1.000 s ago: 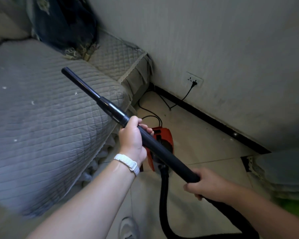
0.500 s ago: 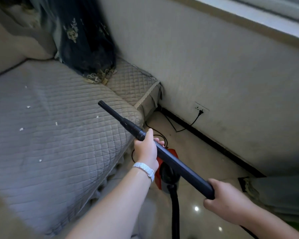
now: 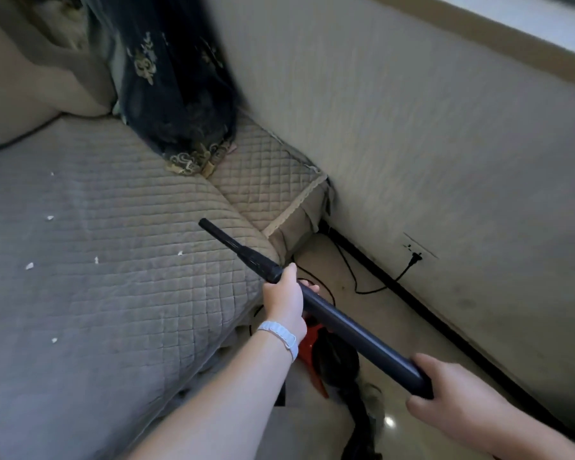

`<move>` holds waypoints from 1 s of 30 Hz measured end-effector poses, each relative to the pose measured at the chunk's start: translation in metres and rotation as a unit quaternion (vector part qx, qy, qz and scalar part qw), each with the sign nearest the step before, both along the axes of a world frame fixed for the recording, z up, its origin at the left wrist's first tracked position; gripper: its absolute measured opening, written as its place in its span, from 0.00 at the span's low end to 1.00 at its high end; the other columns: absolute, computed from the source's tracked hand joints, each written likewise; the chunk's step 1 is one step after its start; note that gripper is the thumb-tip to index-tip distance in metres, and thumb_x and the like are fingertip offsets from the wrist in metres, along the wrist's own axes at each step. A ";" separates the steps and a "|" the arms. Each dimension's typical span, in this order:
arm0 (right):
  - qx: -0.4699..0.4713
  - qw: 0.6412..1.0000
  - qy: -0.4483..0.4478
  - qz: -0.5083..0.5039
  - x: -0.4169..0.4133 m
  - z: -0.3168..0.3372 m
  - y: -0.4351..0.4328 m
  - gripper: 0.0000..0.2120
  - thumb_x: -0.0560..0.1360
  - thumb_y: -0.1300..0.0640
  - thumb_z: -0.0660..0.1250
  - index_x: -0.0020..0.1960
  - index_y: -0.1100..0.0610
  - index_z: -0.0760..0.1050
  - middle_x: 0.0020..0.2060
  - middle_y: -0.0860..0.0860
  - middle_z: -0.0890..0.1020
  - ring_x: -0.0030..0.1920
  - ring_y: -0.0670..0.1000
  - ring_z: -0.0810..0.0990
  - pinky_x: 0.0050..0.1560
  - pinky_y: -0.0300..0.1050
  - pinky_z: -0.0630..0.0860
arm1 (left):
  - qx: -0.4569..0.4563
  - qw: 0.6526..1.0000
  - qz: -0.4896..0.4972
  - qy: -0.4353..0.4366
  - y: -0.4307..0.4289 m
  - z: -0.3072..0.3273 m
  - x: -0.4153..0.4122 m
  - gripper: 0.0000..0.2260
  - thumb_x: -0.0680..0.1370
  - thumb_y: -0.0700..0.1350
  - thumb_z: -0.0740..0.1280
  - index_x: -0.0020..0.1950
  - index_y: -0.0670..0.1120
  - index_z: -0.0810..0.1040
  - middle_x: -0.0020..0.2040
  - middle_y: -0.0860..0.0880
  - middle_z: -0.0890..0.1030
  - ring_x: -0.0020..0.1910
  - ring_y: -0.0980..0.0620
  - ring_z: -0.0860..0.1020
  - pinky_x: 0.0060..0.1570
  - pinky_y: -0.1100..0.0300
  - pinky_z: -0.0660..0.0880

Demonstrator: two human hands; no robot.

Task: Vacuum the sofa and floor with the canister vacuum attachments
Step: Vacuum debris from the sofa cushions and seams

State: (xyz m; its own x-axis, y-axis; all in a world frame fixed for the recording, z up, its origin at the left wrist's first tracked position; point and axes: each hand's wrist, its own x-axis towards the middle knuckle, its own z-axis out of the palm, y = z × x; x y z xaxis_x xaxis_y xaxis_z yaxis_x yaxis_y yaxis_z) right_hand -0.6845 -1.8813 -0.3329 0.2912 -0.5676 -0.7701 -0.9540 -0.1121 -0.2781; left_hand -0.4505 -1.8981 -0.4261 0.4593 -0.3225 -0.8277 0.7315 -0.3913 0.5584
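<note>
A long black vacuum wand (image 3: 342,322) with a narrow crevice nozzle (image 3: 219,235) slants up to the left. Its tip hovers over the right edge of the grey quilted sofa seat (image 3: 113,277). My left hand (image 3: 284,298) grips the wand near the nozzle joint; a white wristband sits on that wrist. My right hand (image 3: 452,396) holds the wand's lower end. Below the wand, the red canister vacuum (image 3: 311,351) rests on the floor, partly hidden by my arm. Its black hose (image 3: 362,423) runs down out of view. Small white scraps (image 3: 30,266) lie scattered on the seat.
A dark patterned cushion (image 3: 176,94) leans at the sofa's back corner, beside the quilted armrest (image 3: 266,171). The black power cord (image 3: 362,288) runs across the tiled floor (image 3: 395,330) to a plug in the wall socket (image 3: 417,255). The wall stands close on the right.
The view has tilted up toward the sofa back and wall. The wand's tip now sits lower and further right, at the seat's right edge. Both hands keep their hold.
</note>
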 end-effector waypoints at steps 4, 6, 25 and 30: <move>0.022 0.999 0.004 0.027 -0.006 -0.020 -0.061 0.08 0.74 0.44 0.67 0.47 0.40 0.67 0.39 0.45 0.78 0.38 0.41 0.78 0.33 0.35 0.70 | 0.031 0.999 0.027 -0.003 -0.047 -0.019 -0.010 0.15 0.79 0.49 0.69 0.63 0.45 0.72 0.41 0.44 0.80 0.31 0.49 0.83 0.37 0.52 0.82; 0.033 0.999 0.000 0.020 -0.012 -0.029 -0.085 0.09 0.75 0.43 0.67 0.48 0.39 0.66 0.40 0.44 0.78 0.39 0.40 0.77 0.33 0.35 0.69 | 0.039 0.999 0.025 0.005 -0.068 -0.022 -0.015 0.16 0.78 0.48 0.69 0.63 0.45 0.72 0.39 0.44 0.80 0.31 0.49 0.83 0.42 0.50 0.82; 0.150 0.989 -0.016 0.014 0.013 -0.174 -0.167 0.31 0.76 0.39 0.62 0.75 0.50 0.61 0.51 0.43 0.74 0.63 0.45 0.78 0.50 0.31 0.66 | 0.139 0.984 -0.108 -0.010 -0.168 -0.122 0.037 0.26 0.64 0.56 0.72 0.57 0.45 0.79 0.53 0.42 0.83 0.52 0.41 0.82 0.56 0.45 0.81; 0.179 0.984 0.002 0.002 0.085 -0.175 -0.184 0.27 0.82 0.43 0.59 0.77 0.50 0.55 0.49 0.46 0.71 0.53 0.44 0.77 0.46 0.33 0.66 | 0.163 0.979 -0.125 -0.010 -0.174 -0.147 0.088 0.21 0.73 0.53 0.71 0.60 0.43 0.78 0.53 0.41 0.82 0.51 0.42 0.81 0.55 0.48 0.81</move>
